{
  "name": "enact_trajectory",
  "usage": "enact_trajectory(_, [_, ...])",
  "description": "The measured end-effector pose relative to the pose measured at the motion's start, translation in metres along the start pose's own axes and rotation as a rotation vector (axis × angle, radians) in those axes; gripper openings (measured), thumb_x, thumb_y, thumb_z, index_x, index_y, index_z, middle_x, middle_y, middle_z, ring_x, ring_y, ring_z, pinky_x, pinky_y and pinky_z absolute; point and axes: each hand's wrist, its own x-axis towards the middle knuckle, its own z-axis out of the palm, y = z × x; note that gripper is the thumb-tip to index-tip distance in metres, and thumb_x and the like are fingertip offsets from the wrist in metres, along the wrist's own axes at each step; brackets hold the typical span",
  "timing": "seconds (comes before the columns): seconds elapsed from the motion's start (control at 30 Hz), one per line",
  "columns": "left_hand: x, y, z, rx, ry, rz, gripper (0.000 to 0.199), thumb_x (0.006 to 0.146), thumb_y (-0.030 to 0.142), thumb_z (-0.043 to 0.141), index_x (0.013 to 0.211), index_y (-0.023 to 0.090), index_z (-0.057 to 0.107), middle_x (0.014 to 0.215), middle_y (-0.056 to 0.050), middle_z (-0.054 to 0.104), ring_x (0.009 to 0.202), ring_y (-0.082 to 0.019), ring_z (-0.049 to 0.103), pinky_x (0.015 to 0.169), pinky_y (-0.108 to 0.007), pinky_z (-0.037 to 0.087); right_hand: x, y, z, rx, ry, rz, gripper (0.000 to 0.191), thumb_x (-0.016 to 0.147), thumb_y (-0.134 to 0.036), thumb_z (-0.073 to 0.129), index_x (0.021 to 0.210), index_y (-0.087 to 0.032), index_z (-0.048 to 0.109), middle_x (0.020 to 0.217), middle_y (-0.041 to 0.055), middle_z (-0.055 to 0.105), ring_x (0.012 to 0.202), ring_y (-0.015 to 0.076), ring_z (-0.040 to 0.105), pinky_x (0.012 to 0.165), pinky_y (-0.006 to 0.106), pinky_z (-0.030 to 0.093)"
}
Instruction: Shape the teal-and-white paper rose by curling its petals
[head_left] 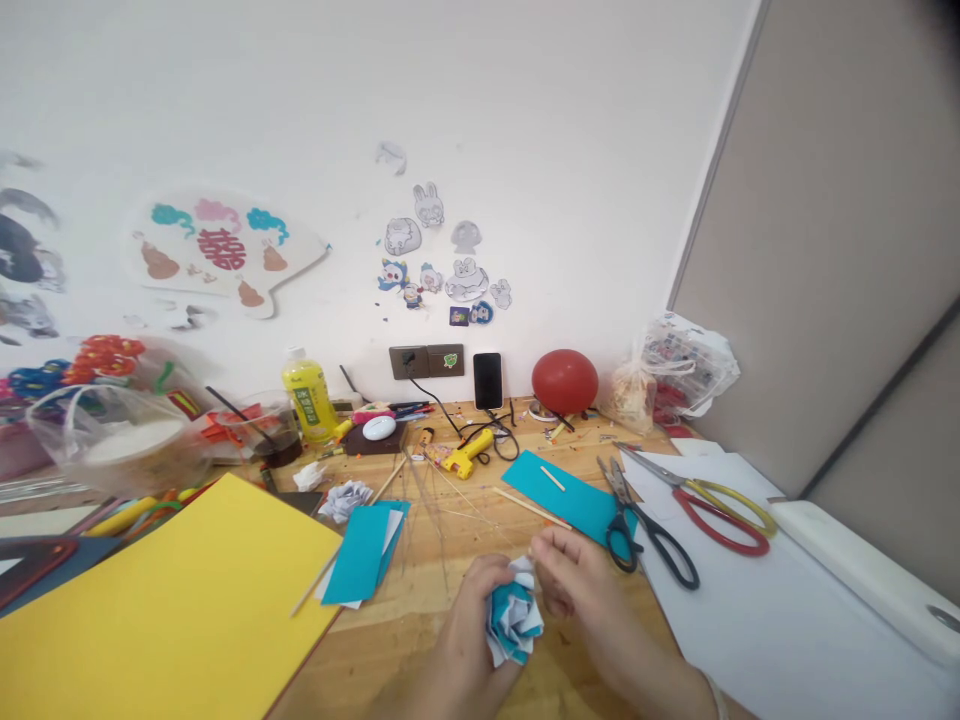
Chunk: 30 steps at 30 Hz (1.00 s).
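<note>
My left hand (476,625) is closed around a blue and white paper flower (516,618), whose layered, folded petals face up toward me. Just to its right, my right hand (574,580) pinches with thumb and forefinger at the flower's upper edge, by a white petal tip. Whether those fingertips grip the petal itself is too small to make out. Left of my hands lie blue paper strips (358,555) with white pieces under them, and a white crumpled paper flower (345,500). A larger blue sheet (562,495) with a short stick on it lies beyond my right hand.
Black-handled scissors (637,530) and red-and-yellow-handled scissors (724,510) lie at the right near white paper (787,620). Yellow paper (187,610) covers the left side. Behind are a yellow glue gun (469,455), a phone (487,381), a red balloon (565,381) and a bottle (311,400).
</note>
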Motion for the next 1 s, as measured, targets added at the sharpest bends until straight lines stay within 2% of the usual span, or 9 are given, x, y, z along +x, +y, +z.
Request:
enact_trajectory(0.07, [-0.001,0.000,0.000,0.018,0.021,-0.020,0.055,0.068,0.000,0.051,0.114,0.026,0.033,0.107,-0.009,0.049,0.099,-0.022,0.054,0.081,-0.035,0.049,0.000,-0.003,-0.003,0.128,0.036,0.011,0.028,0.077,-0.040,0.057,0.065,-0.019,0.044,0.053,-0.0083,0.030,0.046,0.0077,0.028,0.043,0.019,0.025])
enact_trajectory(0.13, [-0.001,-0.001,0.001,0.038,0.042,-0.027,0.056,0.069,0.002,0.053,0.115,0.025,0.032,0.108,-0.009,0.047,0.101,-0.022,0.052,0.083,-0.036,0.048,-0.001,-0.007,-0.006,0.103,0.051,-0.017,0.019,0.077,-0.036,0.056,0.073,-0.019,0.049,0.054,-0.0080,0.033,0.047,0.0082,0.032,0.044,0.019,0.027])
enact_trajectory(0.2, [0.000,-0.001,0.001,0.044,0.053,-0.030,0.056,0.069,0.003,0.054,0.115,0.025,0.030,0.107,-0.009,0.046,0.103,-0.023,0.051,0.084,-0.036,0.048,-0.003,-0.013,-0.008,-0.058,0.039,-0.100,0.013,0.076,-0.032,0.057,0.075,-0.019,0.054,0.057,-0.0060,0.041,0.051,0.0099,0.040,0.048,0.020,0.033])
enact_trajectory(0.3, [0.002,-0.001,0.001,0.027,0.064,-0.015,0.054,0.071,0.005,0.053,0.115,0.025,0.030,0.105,-0.008,0.046,0.101,-0.022,0.051,0.084,-0.036,0.048,-0.009,-0.019,-0.008,-0.327,-0.086,-0.294,0.010,0.077,-0.027,0.055,0.079,-0.019,0.061,0.075,0.0015,0.059,0.073,0.0163,0.055,0.066,0.026,0.043])
enact_trajectory(0.43, [0.004,0.000,0.001,0.025,0.066,0.004,0.055,0.071,0.003,0.051,0.116,0.025,0.030,0.105,-0.008,0.046,0.100,-0.020,0.052,0.083,-0.034,0.049,-0.013,-0.018,-0.005,-0.525,-0.135,-0.401,0.008,0.077,-0.022,0.055,0.076,-0.019,0.062,0.073,0.0028,0.062,0.072,0.0173,0.058,0.066,0.027,0.045])
enact_trajectory(0.57, [0.003,0.000,0.002,0.015,0.118,0.014,0.053,0.069,0.002,0.051,0.114,0.025,0.034,0.102,-0.007,0.049,0.096,-0.020,0.054,0.081,-0.033,0.050,-0.011,-0.017,-0.004,-0.511,-0.139,-0.340,0.008,0.076,-0.025,0.058,0.073,-0.018,0.062,0.072,0.0034,0.063,0.070,0.0172,0.059,0.063,0.027,0.047])
enact_trajectory(0.83, [0.003,-0.002,0.002,0.015,0.115,0.020,0.053,0.069,0.003,0.053,0.114,0.025,0.035,0.103,-0.008,0.050,0.098,-0.021,0.055,0.080,-0.033,0.050,-0.004,-0.010,-0.007,-0.238,-0.207,-0.189,0.026,0.070,-0.042,0.066,0.072,-0.017,0.059,0.073,0.0025,0.063,0.070,0.0172,0.061,0.063,0.027,0.049])
enact_trajectory(1.0, [0.003,-0.003,0.002,0.003,0.098,0.019,0.054,0.069,0.002,0.052,0.114,0.025,0.035,0.104,-0.007,0.049,0.099,-0.021,0.054,0.081,-0.034,0.049,0.001,-0.007,-0.009,-0.161,-0.222,-0.133,0.028,0.066,-0.042,0.070,0.070,-0.017,0.059,0.069,0.0008,0.063,0.066,0.0154,0.060,0.060,0.026,0.048])
